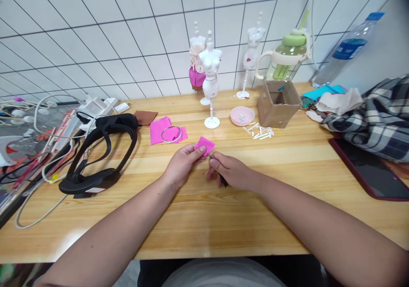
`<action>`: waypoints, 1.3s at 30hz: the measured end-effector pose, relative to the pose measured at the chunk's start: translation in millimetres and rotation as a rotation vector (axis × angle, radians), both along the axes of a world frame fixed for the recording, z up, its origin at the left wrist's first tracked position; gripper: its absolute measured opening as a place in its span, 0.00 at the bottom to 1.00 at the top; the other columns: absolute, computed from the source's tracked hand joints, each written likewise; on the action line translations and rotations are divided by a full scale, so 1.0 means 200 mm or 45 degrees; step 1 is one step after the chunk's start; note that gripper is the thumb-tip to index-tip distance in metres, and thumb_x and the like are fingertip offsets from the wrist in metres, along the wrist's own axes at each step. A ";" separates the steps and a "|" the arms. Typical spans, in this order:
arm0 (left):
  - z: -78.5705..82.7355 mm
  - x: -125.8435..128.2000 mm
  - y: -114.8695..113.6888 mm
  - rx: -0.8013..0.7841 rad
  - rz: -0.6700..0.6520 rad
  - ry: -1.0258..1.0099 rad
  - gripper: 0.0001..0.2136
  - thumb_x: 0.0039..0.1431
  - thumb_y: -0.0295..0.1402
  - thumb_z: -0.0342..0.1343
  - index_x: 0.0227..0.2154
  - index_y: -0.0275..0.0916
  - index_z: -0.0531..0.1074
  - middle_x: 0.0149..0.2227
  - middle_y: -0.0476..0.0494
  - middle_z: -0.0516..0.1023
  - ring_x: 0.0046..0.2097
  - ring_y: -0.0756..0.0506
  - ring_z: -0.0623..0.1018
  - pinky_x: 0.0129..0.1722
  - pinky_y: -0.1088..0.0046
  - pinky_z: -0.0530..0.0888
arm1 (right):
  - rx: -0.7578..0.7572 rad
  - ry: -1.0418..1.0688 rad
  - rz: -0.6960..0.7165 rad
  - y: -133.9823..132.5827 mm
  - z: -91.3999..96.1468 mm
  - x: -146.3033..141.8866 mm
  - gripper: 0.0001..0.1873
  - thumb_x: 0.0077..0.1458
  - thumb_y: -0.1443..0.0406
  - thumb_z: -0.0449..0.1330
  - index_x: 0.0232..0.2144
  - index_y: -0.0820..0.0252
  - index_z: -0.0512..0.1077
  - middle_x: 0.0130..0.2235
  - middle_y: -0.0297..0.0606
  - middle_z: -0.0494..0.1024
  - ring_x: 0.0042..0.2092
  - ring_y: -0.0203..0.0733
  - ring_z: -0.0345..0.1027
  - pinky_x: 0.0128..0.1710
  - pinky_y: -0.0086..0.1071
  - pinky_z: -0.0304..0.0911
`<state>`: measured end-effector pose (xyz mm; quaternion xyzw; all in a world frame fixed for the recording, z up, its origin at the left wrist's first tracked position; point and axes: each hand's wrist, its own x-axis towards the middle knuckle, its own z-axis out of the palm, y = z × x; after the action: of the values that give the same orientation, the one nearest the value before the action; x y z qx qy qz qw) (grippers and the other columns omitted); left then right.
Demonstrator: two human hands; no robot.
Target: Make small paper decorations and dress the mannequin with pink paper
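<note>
Between the thumb and fingers of my left hand (187, 159) is a small folded piece of pink fabric (205, 144). My right hand (228, 167) is closed round small dark-handled scissors (224, 181), mostly hidden by the fingers; their metal tip is at the fabric's lower edge. A tiny pink scrap (203, 174) lies on the table below. Behind my hands stands a white mini dress form (211, 61). To the left lie more pink fabric pieces (158, 129) with a metal ring (162, 137) on top.
Behind are a dressed mini form (197, 76), another white form (252, 44), a pink bowl (238, 118), white strips (263, 133) and a cardboard box (277, 108). A black headset (99, 155) and cables are left. A phone (367, 167), plaid cloth (386, 116) and bottle (348, 50) are right.
</note>
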<state>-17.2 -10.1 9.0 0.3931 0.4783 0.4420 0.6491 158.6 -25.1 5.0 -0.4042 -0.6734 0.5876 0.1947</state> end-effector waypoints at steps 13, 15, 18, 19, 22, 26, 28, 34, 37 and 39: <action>0.00 0.00 0.00 0.021 -0.025 0.004 0.12 0.46 0.39 0.67 0.28 0.36 0.76 0.29 0.48 0.78 0.33 0.50 0.74 0.39 0.74 0.69 | -0.006 0.016 -0.035 0.00 0.01 -0.01 0.10 0.67 0.59 0.43 0.35 0.56 0.58 0.35 0.34 0.79 0.22 0.30 0.69 0.22 0.25 0.64; 0.00 -0.01 0.00 0.021 -0.030 0.002 0.12 0.47 0.39 0.67 0.29 0.36 0.76 0.30 0.47 0.78 0.33 0.50 0.75 0.39 0.74 0.69 | -0.005 0.020 -0.035 0.00 0.01 -0.01 0.09 0.67 0.59 0.44 0.36 0.56 0.59 0.35 0.34 0.79 0.22 0.30 0.68 0.22 0.24 0.64; 0.00 -0.01 0.00 0.020 -0.038 -0.004 0.11 0.47 0.38 0.67 0.29 0.36 0.76 0.30 0.48 0.78 0.33 0.50 0.74 0.39 0.75 0.69 | 0.003 0.030 -0.027 0.00 0.01 -0.01 0.09 0.66 0.59 0.44 0.36 0.56 0.59 0.35 0.33 0.79 0.21 0.30 0.68 0.22 0.25 0.64; 0.00 0.00 0.00 0.019 -0.037 -0.006 0.11 0.47 0.38 0.67 0.29 0.36 0.76 0.30 0.48 0.78 0.33 0.50 0.74 0.39 0.75 0.69 | 0.010 0.028 -0.022 0.00 0.01 -0.01 0.09 0.66 0.59 0.44 0.36 0.56 0.59 0.35 0.34 0.79 0.21 0.30 0.68 0.22 0.25 0.63; 0.01 0.00 0.00 0.016 -0.023 -0.003 0.11 0.47 0.38 0.67 0.28 0.36 0.77 0.29 0.48 0.78 0.33 0.51 0.74 0.39 0.75 0.69 | 0.045 0.004 -0.005 0.00 0.01 -0.01 0.10 0.66 0.59 0.44 0.36 0.56 0.59 0.34 0.33 0.79 0.21 0.30 0.67 0.21 0.24 0.62; 0.01 0.00 0.00 0.012 0.003 0.019 0.12 0.45 0.38 0.68 0.28 0.36 0.76 0.28 0.49 0.77 0.32 0.51 0.74 0.38 0.75 0.69 | 0.041 0.000 0.014 0.00 0.00 0.00 0.10 0.66 0.58 0.43 0.37 0.56 0.59 0.32 0.33 0.78 0.20 0.30 0.66 0.21 0.24 0.61; 0.00 -0.01 0.00 0.008 0.021 0.006 0.12 0.45 0.38 0.68 0.29 0.36 0.76 0.28 0.49 0.77 0.32 0.51 0.74 0.38 0.76 0.69 | 0.006 -0.005 0.030 0.01 0.00 0.01 0.12 0.66 0.57 0.43 0.36 0.57 0.60 0.31 0.32 0.77 0.20 0.30 0.64 0.21 0.24 0.60; -0.01 -0.03 0.03 -0.043 -0.016 -0.039 0.13 0.45 0.38 0.68 0.31 0.35 0.77 0.31 0.46 0.79 0.33 0.50 0.76 0.38 0.75 0.70 | 0.067 -0.155 -0.012 0.06 0.06 0.10 0.15 0.66 0.57 0.43 0.34 0.58 0.64 0.25 0.30 0.72 0.23 0.31 0.58 0.24 0.25 0.56; -0.01 -0.04 0.03 -0.044 -0.053 -0.026 0.13 0.45 0.38 0.68 0.31 0.35 0.77 0.30 0.46 0.79 0.33 0.51 0.76 0.38 0.75 0.70 | 0.041 -0.188 0.064 0.07 0.08 0.12 0.17 0.66 0.58 0.42 0.35 0.59 0.66 0.25 0.30 0.72 0.23 0.32 0.58 0.26 0.26 0.56; -0.01 -0.04 0.03 -0.031 -0.086 0.009 0.13 0.45 0.38 0.68 0.31 0.34 0.77 0.29 0.47 0.79 0.33 0.51 0.75 0.38 0.76 0.69 | 0.058 -0.200 0.088 0.06 0.09 0.12 0.17 0.66 0.57 0.42 0.35 0.59 0.66 0.25 0.30 0.72 0.23 0.32 0.58 0.27 0.27 0.56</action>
<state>-25.5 -3.7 6.8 0.4024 0.4724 0.4127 0.6668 181.8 -12.2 22.1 -0.4212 -0.7132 0.5450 0.1300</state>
